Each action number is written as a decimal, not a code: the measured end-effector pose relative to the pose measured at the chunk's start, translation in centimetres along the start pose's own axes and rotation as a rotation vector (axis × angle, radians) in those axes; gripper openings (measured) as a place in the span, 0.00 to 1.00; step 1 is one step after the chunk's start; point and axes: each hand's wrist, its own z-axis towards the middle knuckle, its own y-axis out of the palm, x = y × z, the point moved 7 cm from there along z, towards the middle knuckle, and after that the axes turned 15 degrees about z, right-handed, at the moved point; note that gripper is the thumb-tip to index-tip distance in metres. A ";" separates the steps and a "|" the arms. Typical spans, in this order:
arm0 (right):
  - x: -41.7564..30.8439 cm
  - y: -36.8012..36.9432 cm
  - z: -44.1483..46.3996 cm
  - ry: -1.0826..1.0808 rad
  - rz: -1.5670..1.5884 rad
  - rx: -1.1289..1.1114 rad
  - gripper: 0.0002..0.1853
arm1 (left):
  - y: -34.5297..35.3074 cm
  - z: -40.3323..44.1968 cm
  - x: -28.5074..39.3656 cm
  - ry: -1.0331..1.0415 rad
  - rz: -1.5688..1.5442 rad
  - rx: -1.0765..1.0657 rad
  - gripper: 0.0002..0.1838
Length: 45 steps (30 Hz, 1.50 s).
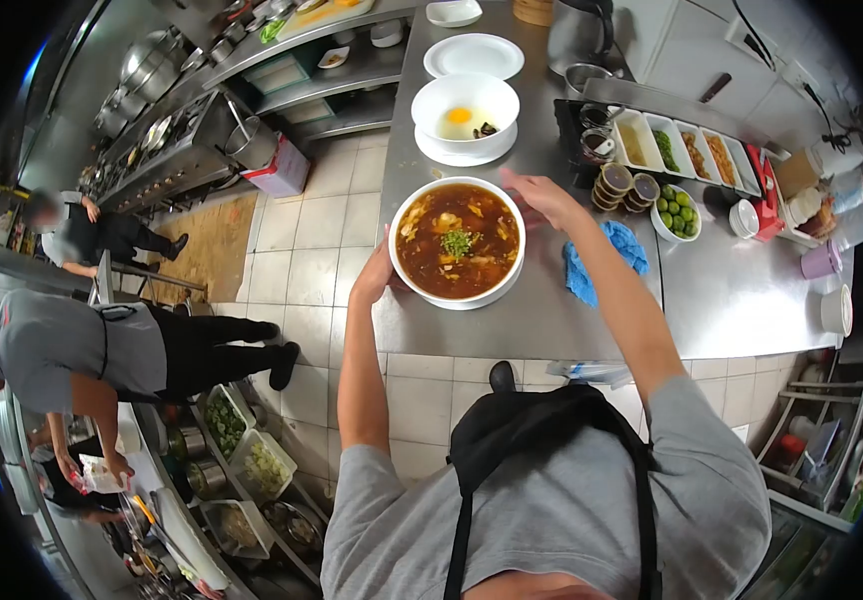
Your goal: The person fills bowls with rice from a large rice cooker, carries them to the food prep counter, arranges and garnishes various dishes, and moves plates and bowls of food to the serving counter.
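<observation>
A white bowl of thick brown soup [430, 268] with egg strands and chopped green garnish on top stands on a white plate [497, 292] near the steel counter's left edge. My left hand [374, 272] is curled against the bowl's left side, its fingers partly hidden by the rim. At the upper right of the rim is my right hand [544, 198], fingers stretched out and apart, holding nothing. Just beyond, a second white bowl [432, 105] on a plate contains a raw egg yolk and dark bits.
A blue cloth [592, 275] lies right of the soup. Garnish trays [635, 140], stacked sauce cups [612, 185] and a bowl of green limes [676, 212] line the counter's back. Two people, one in a grey shirt [102, 335], work at the left near a stove [167, 150].
</observation>
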 end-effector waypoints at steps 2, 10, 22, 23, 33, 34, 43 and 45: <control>-0.5 1.7 1.0 0.133 -0.051 -0.210 0.30 | 0.0 0.2 -0.4 -0.003 0.006 -0.012 0.40; 2.2 -0.3 2.7 0.174 0.090 -0.113 0.25 | 0.1 0.6 -1.4 0.005 0.016 -0.014 0.42; 5.9 1.3 -5.6 0.129 0.162 0.065 0.46 | 0.3 -0.1 0.8 -0.029 0.050 0.020 0.42; 5.9 1.4 -5.5 0.125 0.177 0.040 0.46 | 0.4 -0.2 0.7 -0.024 0.051 -0.004 0.42; 4.2 2.5 -6.6 0.025 0.223 -0.040 0.40 | 0.5 -0.2 -0.4 -0.055 0.006 -0.099 0.38; 3.7 2.4 -7.0 -0.006 0.230 -0.030 0.40 | 0.7 -0.3 -0.3 -0.073 -0.005 -0.121 0.37; 1.0 -1.6 -12.3 -0.048 0.364 0.044 0.37 | 3.5 -4.9 7.6 0.091 0.011 -0.071 0.36; -0.3 -4.0 -15.0 -0.062 0.372 0.070 0.37 | 5.8 -6.4 10.8 0.103 0.061 -0.070 0.37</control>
